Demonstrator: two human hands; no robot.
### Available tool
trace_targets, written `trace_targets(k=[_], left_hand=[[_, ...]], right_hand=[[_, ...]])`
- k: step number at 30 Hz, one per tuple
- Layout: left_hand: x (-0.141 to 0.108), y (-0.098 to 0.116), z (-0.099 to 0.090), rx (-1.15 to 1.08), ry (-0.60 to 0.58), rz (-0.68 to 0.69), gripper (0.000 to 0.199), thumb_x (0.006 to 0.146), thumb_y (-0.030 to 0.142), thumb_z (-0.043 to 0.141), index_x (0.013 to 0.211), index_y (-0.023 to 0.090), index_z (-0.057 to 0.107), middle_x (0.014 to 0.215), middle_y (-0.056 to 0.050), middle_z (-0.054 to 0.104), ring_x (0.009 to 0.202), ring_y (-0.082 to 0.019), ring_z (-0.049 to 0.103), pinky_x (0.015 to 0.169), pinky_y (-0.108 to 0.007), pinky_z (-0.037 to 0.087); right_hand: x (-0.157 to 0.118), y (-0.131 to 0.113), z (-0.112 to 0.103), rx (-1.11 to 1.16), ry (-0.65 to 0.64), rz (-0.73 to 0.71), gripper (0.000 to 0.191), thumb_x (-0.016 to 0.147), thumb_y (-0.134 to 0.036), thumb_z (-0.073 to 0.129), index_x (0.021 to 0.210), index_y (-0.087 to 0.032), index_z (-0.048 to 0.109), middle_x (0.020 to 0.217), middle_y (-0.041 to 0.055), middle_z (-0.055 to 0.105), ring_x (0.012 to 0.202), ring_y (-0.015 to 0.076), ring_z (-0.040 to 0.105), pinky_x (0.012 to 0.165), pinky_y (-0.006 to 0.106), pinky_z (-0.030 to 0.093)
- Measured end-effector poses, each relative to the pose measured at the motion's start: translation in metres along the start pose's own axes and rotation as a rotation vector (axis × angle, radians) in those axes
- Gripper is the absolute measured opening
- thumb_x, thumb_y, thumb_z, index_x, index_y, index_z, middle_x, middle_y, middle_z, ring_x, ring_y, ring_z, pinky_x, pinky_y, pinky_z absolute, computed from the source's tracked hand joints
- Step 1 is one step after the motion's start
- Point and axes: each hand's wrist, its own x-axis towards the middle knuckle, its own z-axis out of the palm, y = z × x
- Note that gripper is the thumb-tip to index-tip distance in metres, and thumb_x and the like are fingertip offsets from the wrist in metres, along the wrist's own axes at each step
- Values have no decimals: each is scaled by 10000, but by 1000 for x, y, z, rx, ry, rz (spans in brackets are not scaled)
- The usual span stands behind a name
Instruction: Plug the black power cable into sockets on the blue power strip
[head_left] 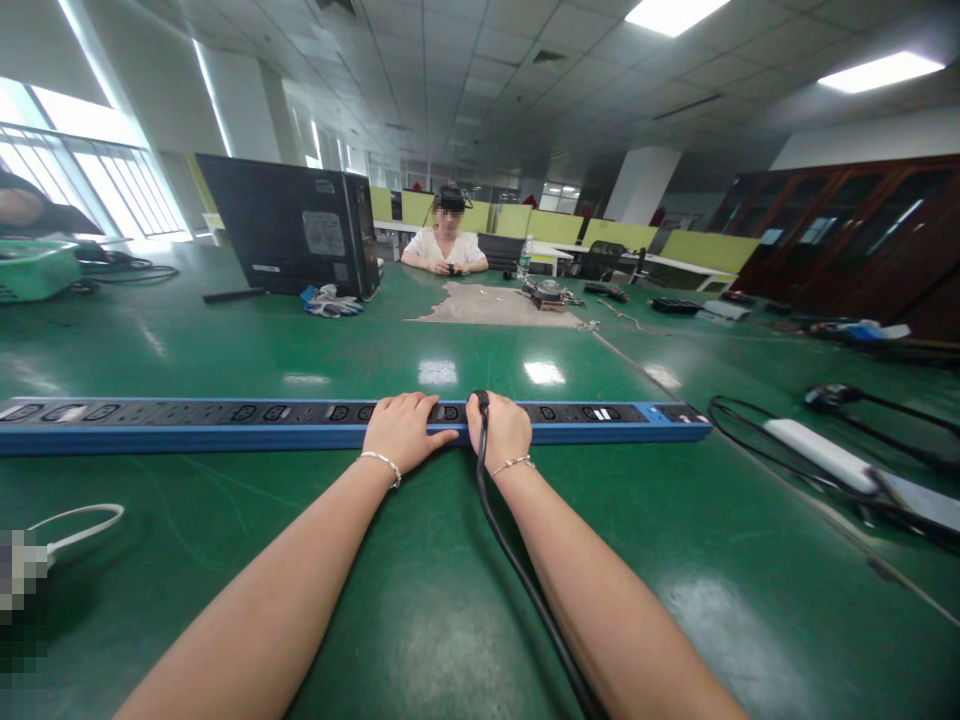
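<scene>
A long blue power strip (285, 437) with a black socket face lies across the green table. My left hand (401, 428) rests over the strip near its middle, fingers over the far edge and thumb stretched to the right. Just right of it, my right hand (504, 430) is closed around a black plug (481, 399) at the strip's face. From the plug a black cable (499, 535) runs down toward me between my forearms. How far the plug sits in a socket is hidden by my fingers.
A black computer case (300, 225) stands at the back left, with gloves (330, 301) beside it. Cardboard (499, 305) lies farther back, where a person (445, 248) sits. At the right are a white power strip (821, 455) and black cables. A green basket (37, 270) is far left.
</scene>
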Motion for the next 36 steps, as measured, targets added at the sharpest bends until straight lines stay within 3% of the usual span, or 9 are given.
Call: trace_targets(k=[8, 15, 20, 25, 28, 36], left_hand=[[0, 1, -1, 11, 0, -6, 578, 759, 607, 515, 1170, 202, 544, 1145, -97, 618, 1072, -273, 537, 912, -406, 353], [0, 1, 1, 25, 3, -5, 598, 756, 608, 517, 1168, 175, 550, 1158, -114, 612, 1081, -282, 534, 915, -418, 365], [-1, 3, -1, -5, 25, -8, 586, 767, 558, 527, 1206, 170, 521, 1201, -125, 592, 1124, -285, 514, 942, -430, 369], [0, 23, -4, -148, 120, 154, 543, 814, 285, 489, 1342, 217, 382, 1312, -72, 521, 1219, -211, 443, 1017, -383, 330], [0, 37, -5, -184, 118, 223, 448, 834, 202, 426, 1279, 242, 466, 1291, -35, 550, 1216, -184, 448, 1018, -368, 326], [8, 48, -12, -180, 96, 124, 323, 846, 213, 426, 1126, 264, 580, 1185, -25, 630, 1109, -176, 543, 1015, -399, 301]], right_hand=[[-10, 7, 14, 29, 101, -66, 358, 887, -363, 403, 1015, -158, 667, 983, 107, 696, 1086, 245, 553, 893, 339, 394], [-18, 13, 21, 46, 145, -88, 404, 898, -379, 394, 1128, -142, 626, 1100, 96, 665, 1107, 254, 529, 924, 367, 372], [-21, 18, 19, 48, 91, -111, 428, 914, -396, 362, 1176, -150, 593, 1140, 84, 648, 1117, 245, 519, 955, 371, 346], [-22, 30, 13, 50, -4, -187, 422, 904, -378, 392, 1277, -214, 504, 1242, 52, 591, 1197, 231, 459, 999, 396, 307], [-22, 37, 9, 55, -61, -224, 423, 892, -340, 412, 1294, -235, 483, 1273, 40, 568, 1224, 213, 435, 1011, 391, 304], [-18, 48, 7, 81, -116, -331, 490, 855, -318, 456, 1332, -203, 445, 1307, 49, 538, 1252, 208, 401, 1028, 375, 298]])
